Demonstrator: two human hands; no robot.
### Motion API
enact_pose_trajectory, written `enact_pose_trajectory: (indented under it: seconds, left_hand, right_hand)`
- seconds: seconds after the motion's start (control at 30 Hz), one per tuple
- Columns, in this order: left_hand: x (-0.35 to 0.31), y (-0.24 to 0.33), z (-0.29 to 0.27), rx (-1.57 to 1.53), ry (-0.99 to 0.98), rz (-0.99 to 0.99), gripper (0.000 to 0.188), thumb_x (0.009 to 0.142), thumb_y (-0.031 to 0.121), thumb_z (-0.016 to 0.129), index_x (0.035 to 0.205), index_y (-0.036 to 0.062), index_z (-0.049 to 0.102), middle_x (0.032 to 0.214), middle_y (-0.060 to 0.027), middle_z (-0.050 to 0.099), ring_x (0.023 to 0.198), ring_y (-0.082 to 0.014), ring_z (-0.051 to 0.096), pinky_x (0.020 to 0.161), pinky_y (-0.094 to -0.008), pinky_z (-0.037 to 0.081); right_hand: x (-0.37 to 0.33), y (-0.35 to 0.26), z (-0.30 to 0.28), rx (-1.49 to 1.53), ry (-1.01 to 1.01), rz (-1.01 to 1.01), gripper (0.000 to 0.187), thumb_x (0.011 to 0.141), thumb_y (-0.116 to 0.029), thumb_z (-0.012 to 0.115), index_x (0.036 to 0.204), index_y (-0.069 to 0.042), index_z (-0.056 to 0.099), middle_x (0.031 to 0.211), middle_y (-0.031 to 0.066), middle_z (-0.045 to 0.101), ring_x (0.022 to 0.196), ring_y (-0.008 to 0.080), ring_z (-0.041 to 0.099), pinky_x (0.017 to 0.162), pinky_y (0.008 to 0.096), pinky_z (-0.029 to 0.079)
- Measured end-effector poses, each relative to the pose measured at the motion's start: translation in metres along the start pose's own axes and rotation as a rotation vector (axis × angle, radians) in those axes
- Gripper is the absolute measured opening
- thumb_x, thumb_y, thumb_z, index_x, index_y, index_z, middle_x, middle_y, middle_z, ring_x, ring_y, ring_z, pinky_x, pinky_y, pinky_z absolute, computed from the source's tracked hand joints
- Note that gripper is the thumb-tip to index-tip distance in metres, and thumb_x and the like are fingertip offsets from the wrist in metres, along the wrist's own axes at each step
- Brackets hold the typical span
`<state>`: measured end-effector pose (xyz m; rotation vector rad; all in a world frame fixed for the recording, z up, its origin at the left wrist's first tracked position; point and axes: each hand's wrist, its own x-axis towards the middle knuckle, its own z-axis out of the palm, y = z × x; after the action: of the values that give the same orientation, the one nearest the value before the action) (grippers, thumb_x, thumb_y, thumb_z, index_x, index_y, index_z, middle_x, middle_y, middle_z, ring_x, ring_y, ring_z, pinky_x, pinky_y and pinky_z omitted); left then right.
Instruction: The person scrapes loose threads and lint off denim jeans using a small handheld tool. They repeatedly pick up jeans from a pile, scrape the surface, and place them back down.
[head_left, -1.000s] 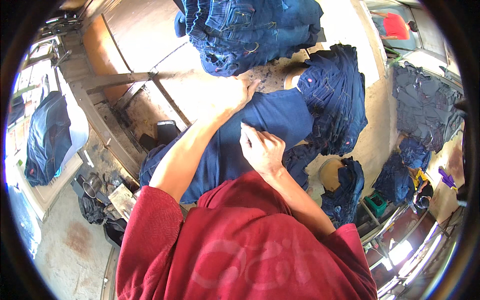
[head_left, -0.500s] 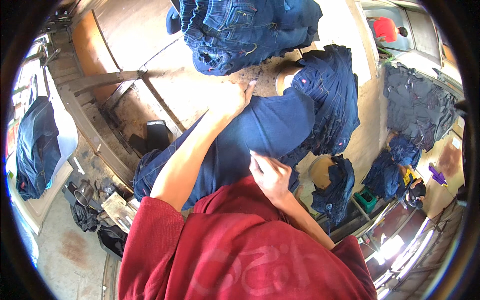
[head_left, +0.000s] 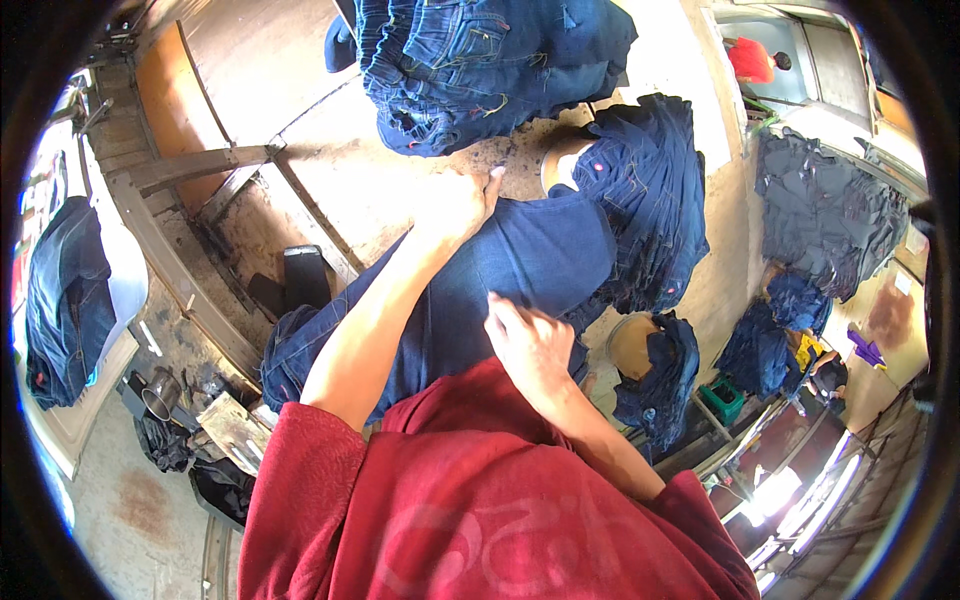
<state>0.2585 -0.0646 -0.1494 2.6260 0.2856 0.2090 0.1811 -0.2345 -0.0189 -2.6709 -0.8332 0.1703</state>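
A pair of dark blue jeans [head_left: 470, 270] lies stretched across in front of me, its left end bunched and its right part smooth and rounded. At the far edge of this cloth is my left hand [head_left: 455, 205], closed on the edge with the thumb sticking up; bright light washes out its fingers. My right hand [head_left: 530, 345] is on the near side, close to my red shirt, its fingers curled and pinching the denim. Just beyond the left hand sits a heap of jeans [head_left: 490, 70] with gathered waistbands.
More jeans [head_left: 650, 200] hang bunched over a round support to the right. A lower round wooden pad [head_left: 633, 345] holds another garment. Dark grey clothes [head_left: 830, 210] are piled farther right, near a green crate [head_left: 720, 400]. A phone-like black object [head_left: 305, 278] lies left. People are at work at right.
The whole view has shifted slightly left. Both hands keep nearly the same hold on the jeans; the right fingers have moved only a little.
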Motion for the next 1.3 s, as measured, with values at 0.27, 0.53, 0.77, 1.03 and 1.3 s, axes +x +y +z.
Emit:
enact_pose_trajectory:
  seconds: [0.27, 0.53, 0.77, 1.03, 1.3]
  left_hand:
    - [-0.001, -0.005, 0.013, -0.021, -0.051, -0.06, 0.052, 0.105, 0.051, 0.066, 0.074, 0.0132, 0.082, 0.061, -0.0204, 0.069, 0.051, -0.0367, 0.069, 0.053, -0.0494, 0.055]
    - [-0.004, -0.005, 0.011, -0.034, -0.051, -0.048, 0.053, 0.106, 0.05, 0.065, 0.071, 0.0131, 0.08, 0.059, -0.0204, 0.067, 0.049, -0.0377, 0.068, 0.053, -0.0515, 0.055]
    - [-0.001, -0.005, 0.015, 0.001, 0.064, -0.001, 0.054, 0.1, 0.043, 0.074, 0.057, 0.0109, 0.072, 0.049, -0.0167, 0.06, 0.042, -0.0324, 0.064, 0.045, -0.045, 0.051]
    - [-0.004, -0.004, 0.013, -0.056, -0.015, -0.045, 0.051, 0.103, 0.048, 0.069, 0.068, 0.013, 0.079, 0.054, -0.018, 0.065, 0.047, -0.0353, 0.067, 0.051, -0.0471, 0.054]
    - [-0.002, -0.005, 0.015, -0.068, -0.005, -0.048, 0.049, 0.104, 0.048, 0.069, 0.07, 0.0137, 0.078, 0.056, -0.0173, 0.066, 0.047, -0.0346, 0.065, 0.05, -0.0473, 0.053]
  right_hand:
    - [0.018, 0.013, 0.03, 0.155, 0.064, 0.011, 0.008, 0.093, -0.008, 0.081, 0.099, -0.011, 0.078, 0.073, 0.0042, 0.074, 0.055, 0.019, 0.07, 0.052, 0.0341, 0.056]
    - [0.004, 0.008, 0.003, 0.059, -0.033, -0.017, 0.014, 0.094, -0.014, 0.079, 0.107, -0.015, 0.077, 0.071, 0.0029, 0.074, 0.056, 0.0192, 0.072, 0.052, 0.0347, 0.059]
    - [0.018, 0.017, 0.022, 0.16, -0.01, 0.022, 0.004, 0.094, -0.006, 0.079, 0.094, -0.009, 0.075, 0.078, 0.0053, 0.075, 0.057, 0.0192, 0.071, 0.053, 0.0339, 0.057]
    - [0.012, 0.013, 0.009, 0.056, -0.127, 0.006, 0.008, 0.095, -0.013, 0.078, 0.102, -0.014, 0.076, 0.071, 0.0026, 0.073, 0.057, 0.0191, 0.072, 0.053, 0.0347, 0.059]
    - [0.018, 0.014, 0.016, 0.192, 0.012, 0.046, 0.007, 0.094, -0.011, 0.08, 0.099, -0.013, 0.075, 0.068, 0.0052, 0.072, 0.055, 0.0212, 0.071, 0.051, 0.0357, 0.057]
